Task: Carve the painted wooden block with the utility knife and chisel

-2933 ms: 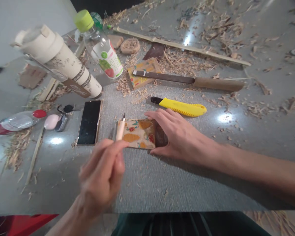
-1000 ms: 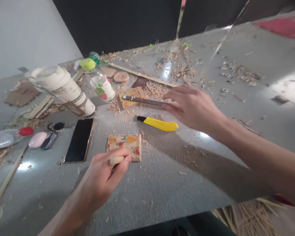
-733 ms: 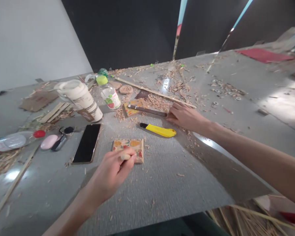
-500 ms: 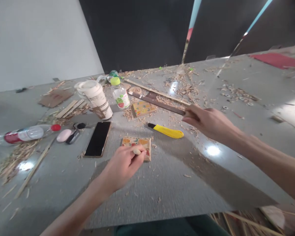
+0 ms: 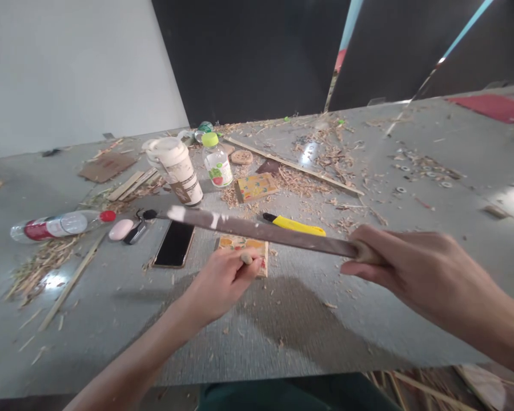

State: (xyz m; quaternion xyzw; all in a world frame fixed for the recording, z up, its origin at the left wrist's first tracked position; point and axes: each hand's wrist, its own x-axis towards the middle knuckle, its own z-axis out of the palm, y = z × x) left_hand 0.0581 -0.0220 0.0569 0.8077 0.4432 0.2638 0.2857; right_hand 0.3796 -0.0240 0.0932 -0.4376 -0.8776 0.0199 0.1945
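My left hand [image 5: 227, 279] is closed around a short pale wooden peg [image 5: 247, 258], its rounded end pointing up. Beneath it lies a small wooden block [image 5: 263, 268] with a fruit-patterned face, partly hidden by the fingers; the peg's lower end is out of sight. My right hand [image 5: 424, 274] grips the wooden handle of a long, flat, dark blade-like tool [image 5: 269, 233] with whitish patches near its tip. That tool is held raised across the view, over the block and the phone's top edge. Behind it rests a yellow-handled utility knife [image 5: 297, 225].
A phone [image 5: 173, 245], white cup [image 5: 175, 171], upright bottle [image 5: 217, 162] and lying bottle [image 5: 60, 226] are on the left. A second patterned block [image 5: 257, 187] sits farther back. Wood shavings [image 5: 325, 157], a long strip [image 5: 291, 162] and small rings [image 5: 445, 184] litter the table.
My right hand has come nearer and lower, swinging the long tool from behind the knife to in front of it. My left hand keeps the peg on the block. The view has shifted slightly.
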